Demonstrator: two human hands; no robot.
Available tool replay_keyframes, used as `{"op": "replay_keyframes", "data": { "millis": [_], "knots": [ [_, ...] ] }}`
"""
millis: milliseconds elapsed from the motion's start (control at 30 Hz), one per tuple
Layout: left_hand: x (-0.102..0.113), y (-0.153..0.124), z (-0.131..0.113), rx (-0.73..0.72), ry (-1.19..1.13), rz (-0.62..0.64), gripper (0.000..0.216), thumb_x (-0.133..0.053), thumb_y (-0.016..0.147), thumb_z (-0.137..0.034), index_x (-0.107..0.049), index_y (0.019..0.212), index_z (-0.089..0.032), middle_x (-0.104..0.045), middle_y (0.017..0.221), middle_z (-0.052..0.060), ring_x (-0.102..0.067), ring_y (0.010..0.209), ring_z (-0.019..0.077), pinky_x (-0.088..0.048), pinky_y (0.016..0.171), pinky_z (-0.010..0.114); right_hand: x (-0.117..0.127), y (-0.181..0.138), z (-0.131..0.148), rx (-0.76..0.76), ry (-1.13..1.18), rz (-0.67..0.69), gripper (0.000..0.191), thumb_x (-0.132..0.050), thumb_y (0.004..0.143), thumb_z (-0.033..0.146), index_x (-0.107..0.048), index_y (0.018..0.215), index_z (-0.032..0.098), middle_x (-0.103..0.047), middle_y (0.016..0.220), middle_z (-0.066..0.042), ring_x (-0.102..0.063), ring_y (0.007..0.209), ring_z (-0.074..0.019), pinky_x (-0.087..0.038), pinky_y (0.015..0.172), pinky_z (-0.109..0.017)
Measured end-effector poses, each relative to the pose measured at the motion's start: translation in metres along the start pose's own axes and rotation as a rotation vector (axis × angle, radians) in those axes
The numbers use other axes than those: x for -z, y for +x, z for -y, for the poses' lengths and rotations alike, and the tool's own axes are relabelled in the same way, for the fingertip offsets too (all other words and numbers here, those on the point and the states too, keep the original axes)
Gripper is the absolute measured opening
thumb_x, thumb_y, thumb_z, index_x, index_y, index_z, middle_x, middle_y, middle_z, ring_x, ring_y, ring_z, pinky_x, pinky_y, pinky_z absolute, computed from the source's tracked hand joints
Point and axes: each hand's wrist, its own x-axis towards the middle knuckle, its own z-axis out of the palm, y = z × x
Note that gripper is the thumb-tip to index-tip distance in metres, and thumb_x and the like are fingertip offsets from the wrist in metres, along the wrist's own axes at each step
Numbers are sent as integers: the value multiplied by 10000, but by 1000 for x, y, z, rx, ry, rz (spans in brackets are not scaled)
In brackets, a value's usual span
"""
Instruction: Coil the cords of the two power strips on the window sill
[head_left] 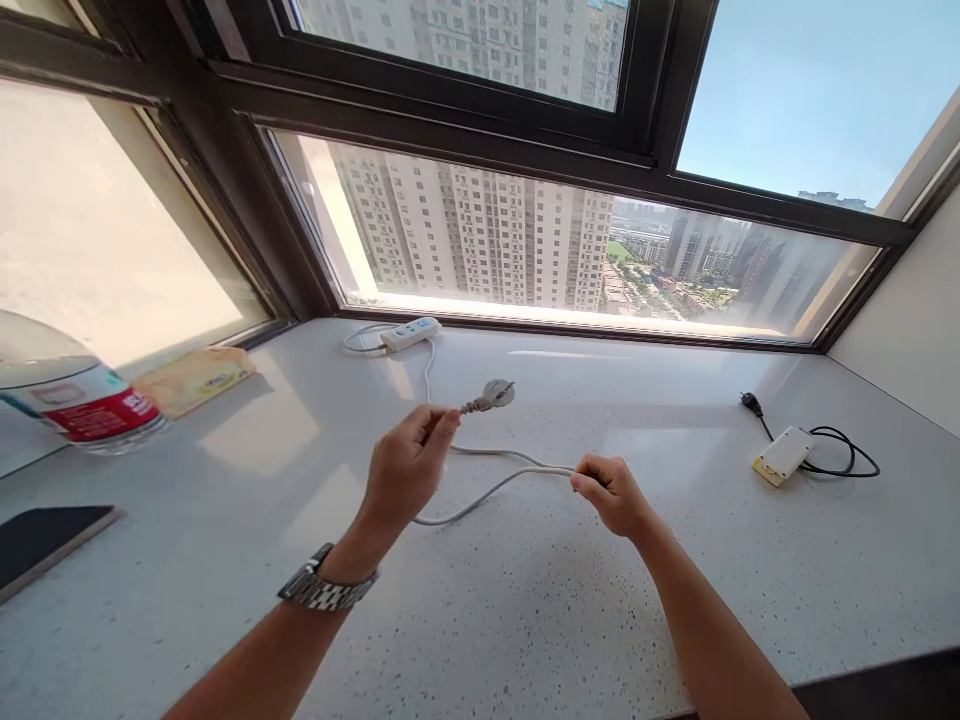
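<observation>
My left hand [409, 460], with a metal watch on its wrist, pinches the cord just behind a grey-white plug [496, 393], whose pins point to the right. A little lower and to the right, my right hand [611, 492] is closed round the white power cord [501, 484], where two runs of it meet. The cord loops between both hands above the counter. Its other end runs back to a white power strip [411, 333] near the window frame. The fingertips of both hands partly hide the cord.
A speckled white counter [525, 620] fills the window bay. To the left are a large plastic bottle [97, 400], a yellowish soft pack [199, 380] and a dark flat object [49, 540]. On the right lies a white box [784, 452] with a black cable and black plug [751, 403].
</observation>
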Motion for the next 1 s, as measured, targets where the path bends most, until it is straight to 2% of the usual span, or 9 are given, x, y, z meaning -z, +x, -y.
{"op": "replay_keyframes", "data": {
  "millis": [67,167,367,467,567,700,800,900,1000],
  "knots": [
    [-25,-15,-9,-12,76,142,301,-608,752,-477,-586,673,-188,-390,461,-42,-325,461,102,-220,452,229,-4,-2,7,29,85,11,347,-501,836,472,-545,671,170,-338,513,62,-268,467,-74,-226,457,-228],
    [-57,-36,-21,25,-98,290,320,-611,749,-469,-539,643,-175,-418,526,-42,-344,499,94,-257,479,215,-12,-3,8,58,218,-19,424,-501,832,565,-609,765,161,-339,514,63,-272,466,-77,-230,458,-234],
    [-98,-71,-13,300,-406,429,425,-578,751,-527,-358,584,-204,-282,498,-74,-234,460,79,-216,452,220,-17,3,6,-43,635,-307,480,-509,814,634,-607,783,165,-317,546,60,-246,460,-74,-205,436,-240],
    [-104,-80,-4,253,-355,456,458,-618,719,-525,-328,570,-204,-263,514,-74,-227,478,76,-211,463,221,-10,4,11,-79,824,-337,409,-555,800,573,-627,862,176,-334,586,58,-227,451,-67,-209,431,-234],
    [-104,-82,4,183,-246,471,391,-669,681,-498,-430,637,-191,-271,515,-84,-235,483,77,-203,473,217,-7,4,16,-115,950,-305,358,-612,768,514,-638,921,192,-423,655,29,-333,486,-82,-293,446,-234],
    [-104,-79,14,84,-122,396,317,-687,682,-450,-565,792,-179,-277,500,-98,-246,474,81,-207,487,215,-12,2,17,-81,908,-280,463,-567,788,581,-634,1070,220,-613,965,-76,-559,829,-189,-474,715,-319],
    [-103,-76,19,23,-83,364,276,-677,700,-406,-629,853,-181,-266,501,-94,-254,477,86,-219,502,217,-14,-2,19,-11,803,-172,613,-458,808,701,-571,1221,264,-553,1278,-77,-517,1127,-239,-405,970,-391],
    [-101,-75,19,12,-96,386,200,-652,721,-371,-655,792,-184,-303,494,-78,-279,484,95,-242,517,223,-14,-5,23,19,742,1,761,-340,785,800,-488,1324,283,-488,1378,-72,-514,1168,-256,-380,1007,-428],
    [-97,-73,13,2,-140,380,155,-638,751,-348,-650,708,-199,-425,521,-37,-361,525,122,-293,553,232,-17,-5,22,15,686,-20,785,-310,788,802,-463,1347,272,-520,1350,-92,-518,1178,-268,-391,990,-440]
  ]
}}
